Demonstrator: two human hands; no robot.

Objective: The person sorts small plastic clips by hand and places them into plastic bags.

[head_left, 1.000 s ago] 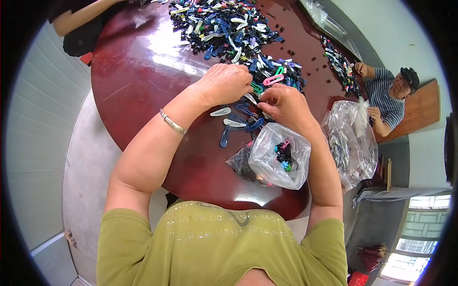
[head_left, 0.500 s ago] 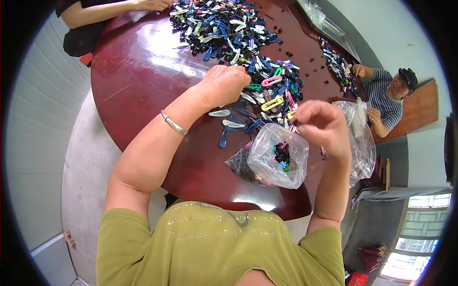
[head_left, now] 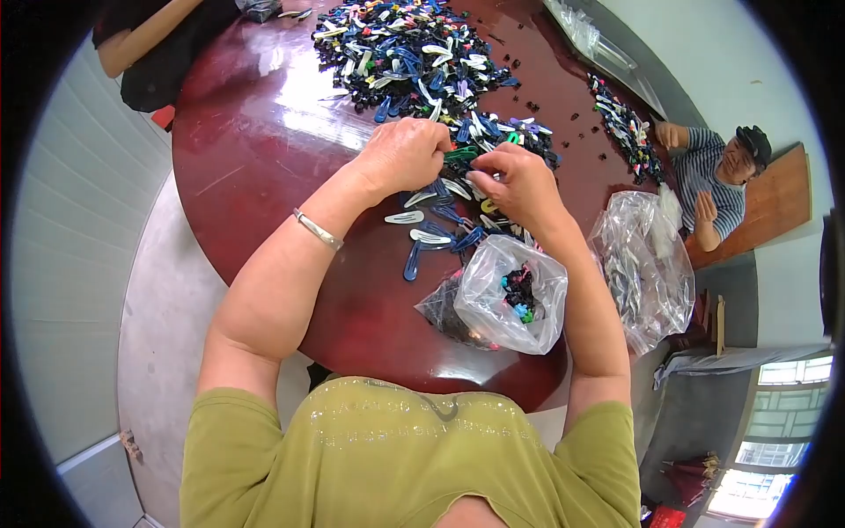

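My left hand (head_left: 407, 151), a silver bangle on its wrist, is closed at the near edge of the heap of hair clips (head_left: 414, 57); what its fingers hold is hidden. My right hand (head_left: 515, 183) is beside it, thumb and fingers bent close together over the clips, and anything between them is too small to tell. A green clip (head_left: 460, 155) lies between the two hands. Several white and blue clips (head_left: 405, 217) lie spread below them. Nearer my body, an open plastic bag (head_left: 550, 304) has small black, blue and green pieces inside.
A large clear bag (head_left: 647, 264) lies right of my right forearm. At the right, a person in a striped shirt (head_left: 717, 189) sits by another clip pile (head_left: 627, 128). Another person's arm (head_left: 145, 40) is at the upper left. The red table's rim (head_left: 207, 238) curves at left.
My right hand has moved from above the open bag up and left to the clips, near my left hand. The person at upper left has drawn an arm back from the heap.
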